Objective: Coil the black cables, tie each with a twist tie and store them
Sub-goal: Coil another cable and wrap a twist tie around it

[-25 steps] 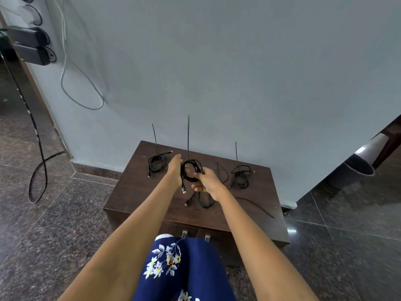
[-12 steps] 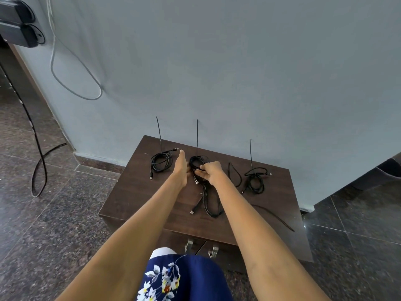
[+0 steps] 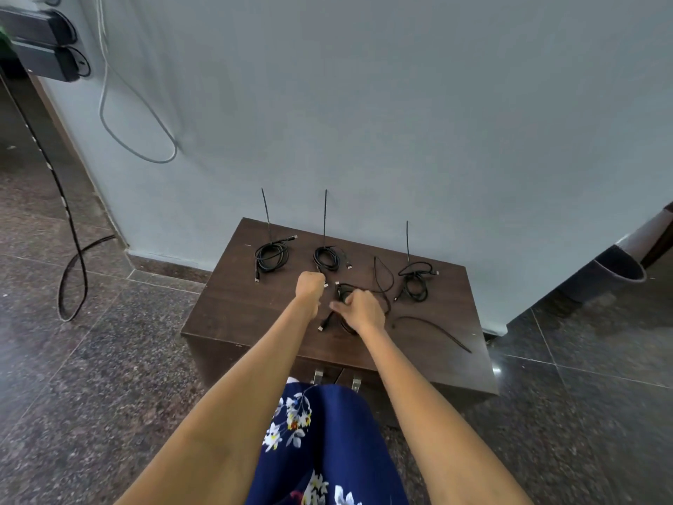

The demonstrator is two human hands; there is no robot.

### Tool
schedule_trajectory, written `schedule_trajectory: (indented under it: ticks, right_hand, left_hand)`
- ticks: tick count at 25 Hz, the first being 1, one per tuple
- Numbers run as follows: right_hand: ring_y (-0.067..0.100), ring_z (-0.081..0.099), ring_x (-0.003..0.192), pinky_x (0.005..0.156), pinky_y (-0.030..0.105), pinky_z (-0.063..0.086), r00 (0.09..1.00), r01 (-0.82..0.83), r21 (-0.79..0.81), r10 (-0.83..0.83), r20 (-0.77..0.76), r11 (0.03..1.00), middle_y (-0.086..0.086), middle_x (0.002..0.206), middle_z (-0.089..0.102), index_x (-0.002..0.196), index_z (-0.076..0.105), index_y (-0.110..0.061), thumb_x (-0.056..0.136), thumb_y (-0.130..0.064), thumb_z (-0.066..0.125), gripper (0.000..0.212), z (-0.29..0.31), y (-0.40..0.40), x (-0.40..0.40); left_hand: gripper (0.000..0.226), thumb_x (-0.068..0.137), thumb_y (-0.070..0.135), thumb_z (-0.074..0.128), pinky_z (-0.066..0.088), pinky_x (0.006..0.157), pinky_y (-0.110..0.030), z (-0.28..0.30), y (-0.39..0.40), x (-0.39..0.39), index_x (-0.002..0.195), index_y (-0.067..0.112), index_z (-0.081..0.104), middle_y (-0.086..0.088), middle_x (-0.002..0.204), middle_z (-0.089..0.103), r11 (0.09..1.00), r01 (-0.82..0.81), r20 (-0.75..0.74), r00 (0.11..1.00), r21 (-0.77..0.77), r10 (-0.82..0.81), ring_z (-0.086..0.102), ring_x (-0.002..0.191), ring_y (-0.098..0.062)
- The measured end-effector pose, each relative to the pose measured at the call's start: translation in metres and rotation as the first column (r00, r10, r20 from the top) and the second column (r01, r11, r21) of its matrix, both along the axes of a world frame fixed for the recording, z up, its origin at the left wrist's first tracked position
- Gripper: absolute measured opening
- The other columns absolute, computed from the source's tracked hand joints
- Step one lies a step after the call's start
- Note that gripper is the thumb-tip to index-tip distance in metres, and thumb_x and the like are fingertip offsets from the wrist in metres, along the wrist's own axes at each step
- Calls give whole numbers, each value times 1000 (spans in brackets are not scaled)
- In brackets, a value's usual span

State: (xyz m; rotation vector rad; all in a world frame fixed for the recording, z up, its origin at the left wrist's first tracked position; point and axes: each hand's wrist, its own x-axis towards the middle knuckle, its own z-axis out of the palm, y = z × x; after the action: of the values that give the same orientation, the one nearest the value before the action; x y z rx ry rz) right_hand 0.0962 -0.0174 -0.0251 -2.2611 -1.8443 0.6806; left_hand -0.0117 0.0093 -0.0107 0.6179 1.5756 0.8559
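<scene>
Three coiled black cables lie along the back of the brown cabinet top (image 3: 233, 315): a left coil (image 3: 271, 255), a middle coil (image 3: 326, 257) and a right coil (image 3: 415, 282). A thin twist tie rises against the wall behind each. My left hand (image 3: 309, 287) is curled into a fist just in front of the middle coil, beside its connector end. My right hand (image 3: 358, 309) is closed on a loose black cable (image 3: 340, 287) at the centre. One plug of this cable (image 3: 321, 326) shows below my hand. A loose twist tie (image 3: 433, 328) lies to the right.
A thin black loop (image 3: 384, 275) lies between the middle and right coils. Drawer handles (image 3: 318, 377) show on the cabinet front. A wall rises right behind the cabinet. A dark bin (image 3: 615, 271) stands at the right, and a cord (image 3: 73, 271) trails on the floor at the left.
The middle coil, held up in both hands a second ago, now lies at the back of the cabinet. My right hand has dropped onto the loose cable, and my left hand has closed into a fist.
</scene>
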Motion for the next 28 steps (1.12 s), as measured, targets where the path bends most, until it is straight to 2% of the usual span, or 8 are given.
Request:
schedule_trajectory:
  ticks: [3, 7, 10, 14, 18, 23, 26, 28]
  right_hand:
    - [29, 58, 111, 86, 37, 49, 983, -52, -74, 64, 173, 996, 10, 116, 63, 110, 65, -6, 87, -30, 64, 33, -7, -24, -4]
    - [30, 63, 106, 83, 36, 51, 990, -11, 39, 5, 140, 999, 12, 109, 69, 105, 66, -6, 91, -21, 56, 24, 10, -34, 0]
    - [22, 65, 98, 75, 32, 52, 995, -96, 257, 84, 58, 962, 5, 100, 72, 101, 71, -14, 94, -30, 54, 25, 48, -31, 7]
    - [12, 59, 71, 56, 24, 40, 976, -165, 485, 213, -45, 859, -8, 74, 66, 89, 72, -21, 92, -34, 53, 23, 115, -28, 12]
    - [10, 54, 60, 56, 24, 37, 945, 54, 596, 152, -291, 801, -8, 62, 57, 85, 69, -13, 90, -29, 55, 22, 164, -25, 11]
    - [8, 44, 44, 45, 20, 37, 780, 248, 495, 132, -612, 833, -2, 54, 52, 92, 63, -3, 92, -24, 51, 24, 197, -27, -3]
    - [12, 41, 44, 38, 20, 39, 547, 346, 236, 9, -837, 908, 4, 60, 50, 90, 59, -3, 93, -14, 48, 16, 196, -27, -12]
    - [14, 42, 46, 42, 22, 45, 383, 418, 102, -73, -921, 903, 6, 61, 47, 73, 53, -5, 91, -3, 44, 20, 195, -25, -18]
  left_hand:
    - [27, 97, 12, 40, 42, 76, -34, 9, -22, 2, 120, 4, 52, -9, 102, 52, 990, 134, 27, 991, -44, -133, 48, 91, -25]
    - [27, 97, 13, 45, 42, 62, -28, 31, -25, -10, 120, 6, 57, -6, 103, 55, 979, 190, -23, 982, 68, -189, 50, 71, -15]
    - [30, 91, 0, 44, 43, 69, -25, 50, -24, -18, 115, 7, 61, -11, 109, 59, 904, 351, -245, 925, 246, -292, 57, 89, -22]
    - [45, 86, 3, 54, 40, 97, -28, 73, -28, -24, 131, 5, 53, -15, 132, 55, 684, 665, -618, 682, 301, -391, 53, 119, -26]
    - [41, 89, 21, 61, 42, 93, -30, 88, -38, -25, 127, 9, 49, -14, 131, 48, 743, 489, -563, 806, 457, -184, 53, 113, -22]
    - [38, 96, 43, 45, 44, 99, -42, 104, -53, -30, 101, 12, 65, -7, 108, 65, 727, 456, -489, 852, 514, -188, 59, 101, -21]
    - [64, 96, 56, 32, 41, 95, -37, 112, -63, -36, 82, 9, 74, -3, 82, 71, 707, 615, -508, 759, 350, -408, 62, 84, -18]
    - [72, 98, 57, 24, 49, 75, -28, 117, -69, -43, 70, 9, 70, -1, 57, 63, 658, 684, -391, 725, 314, -567, 59, 60, -14]
